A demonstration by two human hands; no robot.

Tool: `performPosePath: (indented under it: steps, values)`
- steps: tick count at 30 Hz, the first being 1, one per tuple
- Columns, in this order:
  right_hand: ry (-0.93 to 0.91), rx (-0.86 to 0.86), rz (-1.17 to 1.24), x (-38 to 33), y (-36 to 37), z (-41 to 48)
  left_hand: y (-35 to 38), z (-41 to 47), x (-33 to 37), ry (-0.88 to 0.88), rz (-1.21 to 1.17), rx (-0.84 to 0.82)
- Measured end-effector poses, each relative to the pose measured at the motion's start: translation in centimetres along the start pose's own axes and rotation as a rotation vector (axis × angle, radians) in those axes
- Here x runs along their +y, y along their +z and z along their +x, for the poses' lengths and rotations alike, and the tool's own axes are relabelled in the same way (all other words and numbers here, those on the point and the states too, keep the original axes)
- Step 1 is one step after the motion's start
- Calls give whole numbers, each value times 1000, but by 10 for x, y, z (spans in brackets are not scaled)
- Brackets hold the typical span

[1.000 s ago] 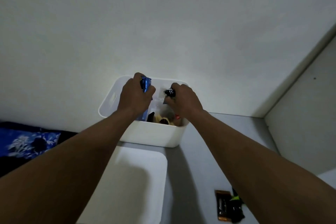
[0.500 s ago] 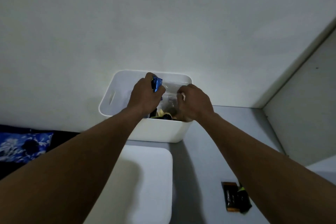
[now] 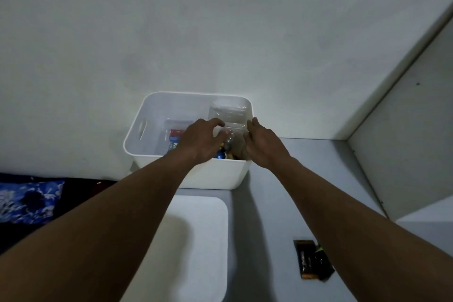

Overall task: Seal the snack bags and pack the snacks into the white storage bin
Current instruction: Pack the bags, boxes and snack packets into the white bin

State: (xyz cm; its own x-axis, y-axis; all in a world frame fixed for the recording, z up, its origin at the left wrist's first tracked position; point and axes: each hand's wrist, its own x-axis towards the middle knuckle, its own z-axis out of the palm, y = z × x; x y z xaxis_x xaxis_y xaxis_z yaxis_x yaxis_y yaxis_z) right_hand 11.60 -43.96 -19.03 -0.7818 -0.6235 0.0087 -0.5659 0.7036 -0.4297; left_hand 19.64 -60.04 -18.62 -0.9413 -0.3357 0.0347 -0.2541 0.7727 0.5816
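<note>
White plastic storage bin (image 3: 147, 110) sits on the grey table (image 3: 306, 179), close to the wall. On its floor, at the left, lies a red and blue snack packet (image 3: 175, 138).

The left hand (image 3: 203, 141) reaches into the bin. Its fingers bend over the left side of a see-through plastic snack bag (image 3: 229, 113) and hold it. The bag stands in the right part of the bin, with its top leaning on the back wall. Small snacks sit in the bottom of the bag.

The right hand (image 3: 263, 146) holds the right side of the same bag. Its thumb points up and its fingers curl in toward the bag.

I think the step now is to settle this bag in the bin. I cannot tell if its top is closed. To do it well, pinch along the top strip from one side to the other, and let the air out first. Then lay the bag down gently so the snacks inside do not break.

Two dark snack wrappers (image 3: 312, 262) lie on the table, well apart from the bin. Leave room for them.
</note>
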Motion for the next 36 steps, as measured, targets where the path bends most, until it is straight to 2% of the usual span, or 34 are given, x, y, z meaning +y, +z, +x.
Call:
performPosePath:
  steps: [6, 12, 14, 17, 23, 26, 29, 31, 36]
  values:
    - [25, -45, 69, 3, -7, -7, -5, -13, 5, 19, 107, 35]
    - [69, -20, 115, 30, -23, -36, 23, -68, 41, 177, 276, 395]
    - [85, -26, 99, 52, -24, -51, 49, -89, 54, 210, 257, 415]
    - [122, -61, 72, 90, -19, -84, 97, -117, 69, 208, 190, 320]
    - [240, -215, 38, 175, 8, -161, 200, -146, 95, 52, 88, -171]
    - [275, -330, 51, 204, 21, -192, 238, -157, 103, -23, 104, -307]
    - [238, -375, 27, 219, 34, -211, 262, -165, 106, -55, 104, -343]
    - [223, -387, -8, 224, 41, -217, 270, -166, 106, -69, 58, -301]
    - [169, -330, 64, 223, 49, -217, 271, -159, 110, -170, -92, -245]
